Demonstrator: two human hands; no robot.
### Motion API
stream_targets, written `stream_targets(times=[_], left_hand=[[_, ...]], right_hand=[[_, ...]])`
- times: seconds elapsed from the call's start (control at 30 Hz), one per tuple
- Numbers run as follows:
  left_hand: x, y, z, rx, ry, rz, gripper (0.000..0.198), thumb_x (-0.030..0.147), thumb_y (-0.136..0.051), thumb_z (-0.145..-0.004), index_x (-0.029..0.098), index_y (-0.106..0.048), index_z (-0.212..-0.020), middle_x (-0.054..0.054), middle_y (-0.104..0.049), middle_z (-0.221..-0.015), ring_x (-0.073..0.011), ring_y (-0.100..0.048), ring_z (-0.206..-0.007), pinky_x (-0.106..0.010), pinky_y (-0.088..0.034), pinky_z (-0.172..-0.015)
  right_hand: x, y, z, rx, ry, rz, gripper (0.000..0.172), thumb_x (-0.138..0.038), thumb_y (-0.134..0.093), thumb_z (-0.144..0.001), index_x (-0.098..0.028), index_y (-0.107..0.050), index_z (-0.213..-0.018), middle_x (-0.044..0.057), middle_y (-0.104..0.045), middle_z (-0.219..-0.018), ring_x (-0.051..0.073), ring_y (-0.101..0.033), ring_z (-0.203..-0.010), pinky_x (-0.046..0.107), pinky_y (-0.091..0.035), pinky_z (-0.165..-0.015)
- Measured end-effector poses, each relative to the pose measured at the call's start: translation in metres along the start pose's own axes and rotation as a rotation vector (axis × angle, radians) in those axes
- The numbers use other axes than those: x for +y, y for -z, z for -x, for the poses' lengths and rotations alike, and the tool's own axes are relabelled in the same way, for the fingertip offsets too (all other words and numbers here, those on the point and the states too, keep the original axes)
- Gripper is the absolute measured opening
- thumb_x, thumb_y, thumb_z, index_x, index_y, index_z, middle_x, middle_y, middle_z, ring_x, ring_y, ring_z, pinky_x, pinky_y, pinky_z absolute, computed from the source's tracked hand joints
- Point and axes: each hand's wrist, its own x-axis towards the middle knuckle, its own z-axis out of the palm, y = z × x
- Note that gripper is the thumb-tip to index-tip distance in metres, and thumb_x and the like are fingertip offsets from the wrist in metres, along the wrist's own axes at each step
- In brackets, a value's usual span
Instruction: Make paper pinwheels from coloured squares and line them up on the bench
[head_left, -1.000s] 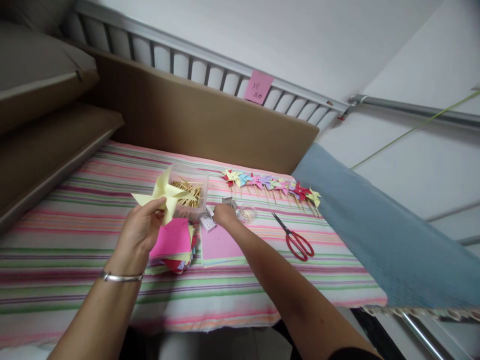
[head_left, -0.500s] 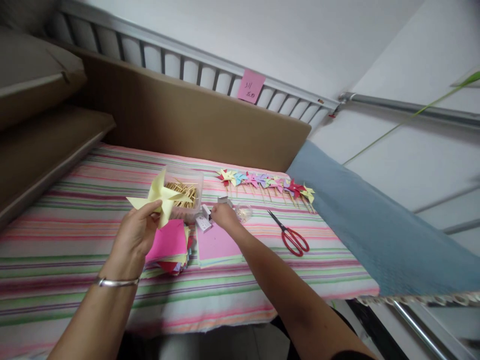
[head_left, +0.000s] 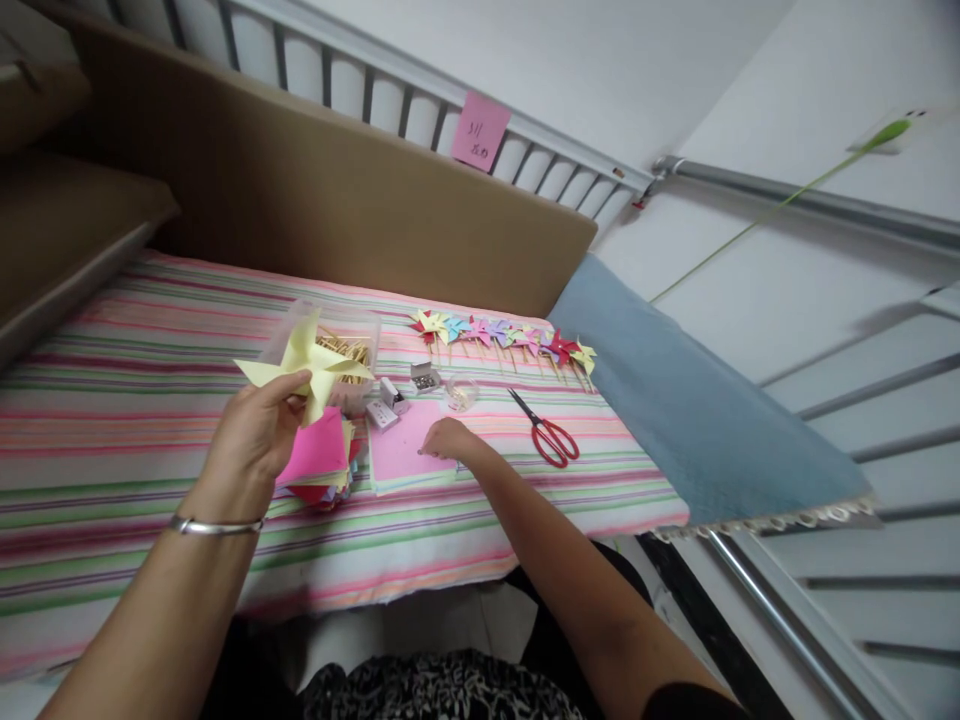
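My left hand pinches a pale yellow paper pinwheel by its folded middle, in front of a clear plastic box of short wooden sticks. Beneath it lies a stack of coloured paper squares, bright pink on top. My right hand hovers over the pink paper sheets, thumb and fingers pinched together; a tiny dark speck shows at the fingertips, too small to name. Beyond it are a small open box of shiny metal bits, small white boxes and a clear round dish.
Several finished pinwheels on sticks lie in a row at the back. Red-handled scissors rest on the striped cloth at right. A cardboard panel stands behind, and cardboard boxes sit at left.
My right hand has come back from the small open box toward me, over the pink sheets, leaving that box in sight. My left hand still holds the pinwheel. The view has shifted somewhat.
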Motion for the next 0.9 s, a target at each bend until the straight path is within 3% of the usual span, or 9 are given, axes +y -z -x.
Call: stream_targets(times=[0.13, 0.27, 0.43, 0.67, 0.9], left_hand=[[-0.001, -0.001, 0.0, -0.004, 0.002, -0.02, 0.02, 0.005, -0.074, -0.053, 0.014, -0.06, -0.063, 0.003, -0.059, -0.057, -0.0061, -0.051, -0.049, -0.015, -0.041, -0.042], [-0.003, -0.001, -0.001, -0.015, 0.004, -0.029, 0.023, 0.005, -0.075, -0.052, 0.014, -0.061, -0.067, 0.003, -0.06, -0.059, -0.0058, -0.05, -0.049, -0.016, -0.039, -0.043], [-0.003, -0.007, 0.005, -0.032, 0.008, -0.037, 0.023, 0.006, -0.075, -0.052, 0.014, -0.06, -0.068, 0.004, -0.059, -0.057, -0.0058, -0.049, -0.047, -0.017, -0.037, -0.042], [-0.002, -0.009, 0.008, -0.007, 0.004, -0.016, 0.024, 0.005, -0.076, -0.048, 0.014, -0.06, -0.064, 0.004, -0.06, -0.058, -0.0058, -0.053, -0.05, -0.016, -0.041, -0.047], [-0.008, -0.012, 0.011, -0.038, 0.021, 0.003, 0.024, 0.006, -0.077, -0.048, 0.013, -0.064, -0.068, 0.003, -0.065, -0.06, -0.0078, -0.056, -0.051, -0.017, -0.044, -0.048]], right_hand=[[0.009, -0.002, 0.007, 0.127, 0.032, -0.062, 0.015, -0.012, -0.06, -0.074, -0.018, -0.073, -0.078, 0.001, -0.071, -0.067, 0.014, -0.064, -0.061, 0.021, -0.046, -0.057], [0.015, -0.02, 0.038, 0.319, 0.133, -0.077, 0.027, -0.011, -0.048, -0.086, -0.019, -0.071, -0.097, 0.005, -0.071, -0.096, 0.016, -0.063, -0.088, 0.027, -0.048, -0.08], [0.009, -0.046, 0.058, 0.407, 0.3, 0.01, 0.025, -0.013, -0.05, -0.09, -0.019, -0.071, -0.099, 0.007, -0.069, -0.095, 0.02, -0.056, -0.094, 0.033, -0.043, -0.09], [0.01, -0.055, 0.042, 0.402, 0.287, 0.101, 0.025, -0.012, -0.049, -0.089, -0.014, -0.069, -0.102, 0.01, -0.066, -0.096, 0.022, -0.054, -0.092, 0.034, -0.042, -0.089], [0.006, -0.049, 0.028, 0.359, 0.204, 0.073, 0.022, -0.007, -0.049, -0.084, -0.013, -0.07, -0.089, 0.012, -0.066, -0.089, 0.022, -0.056, -0.088, 0.033, -0.043, -0.085]])
